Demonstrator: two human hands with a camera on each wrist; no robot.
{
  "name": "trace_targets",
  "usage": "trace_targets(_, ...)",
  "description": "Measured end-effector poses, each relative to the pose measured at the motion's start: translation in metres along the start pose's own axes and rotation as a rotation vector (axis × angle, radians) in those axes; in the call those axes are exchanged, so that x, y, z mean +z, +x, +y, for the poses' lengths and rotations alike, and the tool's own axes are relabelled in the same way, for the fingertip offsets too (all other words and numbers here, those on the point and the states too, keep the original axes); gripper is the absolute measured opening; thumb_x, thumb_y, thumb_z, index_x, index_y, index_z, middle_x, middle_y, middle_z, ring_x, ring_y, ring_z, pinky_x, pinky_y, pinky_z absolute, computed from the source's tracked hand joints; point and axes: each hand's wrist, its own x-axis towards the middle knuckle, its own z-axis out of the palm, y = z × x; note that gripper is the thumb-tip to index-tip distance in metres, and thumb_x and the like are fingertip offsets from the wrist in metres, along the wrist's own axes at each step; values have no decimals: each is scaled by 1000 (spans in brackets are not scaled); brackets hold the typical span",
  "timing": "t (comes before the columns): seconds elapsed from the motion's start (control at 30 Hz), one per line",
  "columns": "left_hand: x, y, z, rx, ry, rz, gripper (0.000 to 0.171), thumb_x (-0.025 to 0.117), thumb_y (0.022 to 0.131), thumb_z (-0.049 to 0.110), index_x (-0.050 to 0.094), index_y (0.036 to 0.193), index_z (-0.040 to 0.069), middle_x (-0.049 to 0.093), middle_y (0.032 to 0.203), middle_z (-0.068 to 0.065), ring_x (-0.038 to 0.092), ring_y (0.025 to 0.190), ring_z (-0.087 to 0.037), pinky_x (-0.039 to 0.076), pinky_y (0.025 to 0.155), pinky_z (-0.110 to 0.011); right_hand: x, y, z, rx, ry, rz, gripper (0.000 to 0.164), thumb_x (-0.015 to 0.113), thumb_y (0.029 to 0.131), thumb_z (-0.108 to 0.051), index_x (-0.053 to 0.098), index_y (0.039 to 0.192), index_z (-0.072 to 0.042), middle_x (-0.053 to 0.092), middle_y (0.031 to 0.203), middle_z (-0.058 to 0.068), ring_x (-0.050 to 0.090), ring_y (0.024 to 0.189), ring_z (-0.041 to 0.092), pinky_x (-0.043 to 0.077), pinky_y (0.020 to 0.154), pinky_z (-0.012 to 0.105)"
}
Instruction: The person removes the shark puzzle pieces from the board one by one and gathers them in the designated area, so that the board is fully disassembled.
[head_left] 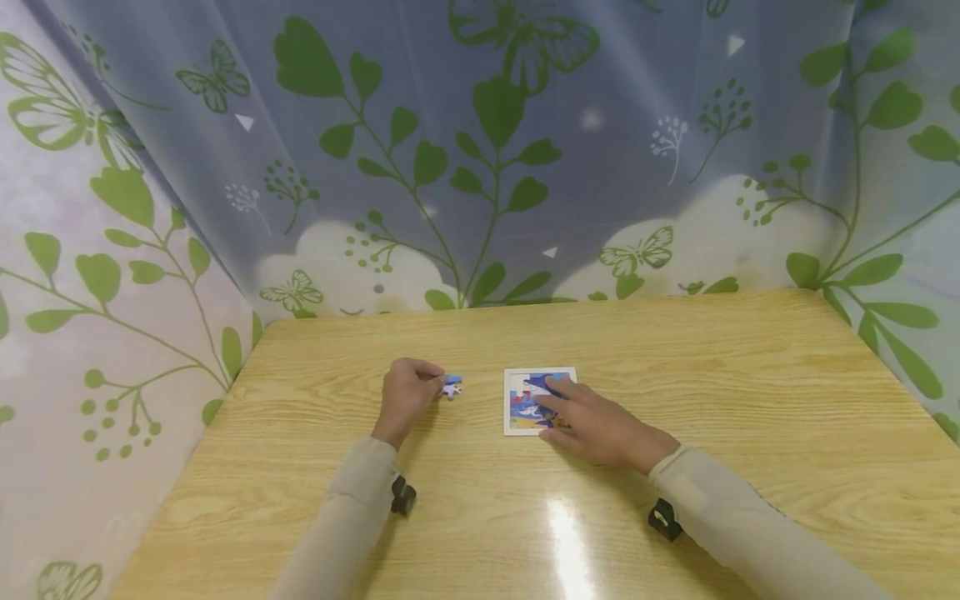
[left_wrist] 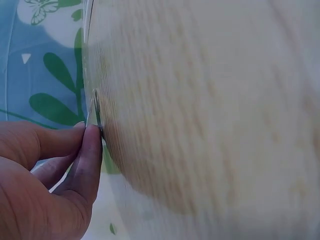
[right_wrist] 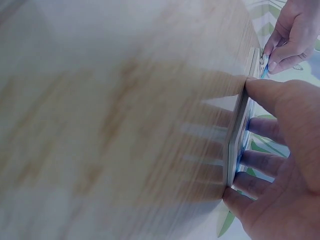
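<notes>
Left of the puzzle, my left hand (head_left: 407, 398) pinches a blue and pale jigsaw piece (head_left: 452, 387) between thumb and fingers. The left wrist view catches this piece (left_wrist: 94, 110) edge-on, just off the fingertips. A square jigsaw puzzle in a white frame (head_left: 525, 432) lies flat on the table, showing a blue picture with red and orange parts. My right hand (head_left: 603, 427) rests on its right side with fingers spread and covers part of the picture. From the right wrist, the thumb (right_wrist: 267, 92) touches the edge of the puzzle board (right_wrist: 235, 132), with other fingers over its face.
The wooden table (head_left: 300, 500) extends around both hands. A patterned curtain (head_left: 420, 150) hangs along its back edge, and more printed cloth (head_left: 97, 275) stands at the left. Each wrist carries a small black device (head_left: 402, 497).
</notes>
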Motion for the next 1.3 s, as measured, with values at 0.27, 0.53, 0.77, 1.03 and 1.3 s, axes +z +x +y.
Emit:
trace_targets(0.27,-2,-1,3,2,78,7,7,74,91,4,78,96,0,74,91,-12,68,75,-18,54,62,-26,1,0,2,-9,7,1,54,60,104,-31,50,145,3,35,155,32,35,141,50,34,112,60)
trace_targets(0.53,-5,0,4,36,142,26,6,75,90,5,79,93,2,75,93,-11,68,84,-23,54,68,-32,0,0,1,-21,4,9,54,60,104,-30,50,144,4,35,154,32,35,141,50,34,112,60)
trace_targets(0.77,2,-6,17,110,156,-45,9,73,91,4,77,97,-1,75,99,-15,72,82,-23,58,68,-32,0,0,0,-9,-6,8,54,60,103,-30,51,145,3,35,154,32,35,141,50,35,112,59)
trace_targets(1.03,18,-11,35,175,183,-144,11,76,91,7,77,100,1,75,102,-12,70,89,-24,58,77,-36,0,0,2,-7,6,0,55,60,103,-31,50,146,3,34,156,31,35,142,49,34,112,60)
trace_targets(1.3,35,-16,44,247,213,-257,14,75,91,6,76,103,-1,75,99,-12,70,92,-26,58,83,-39,-1,0,1,17,25,-14,56,60,103,-31,49,147,1,32,157,29,33,142,49,34,112,59)
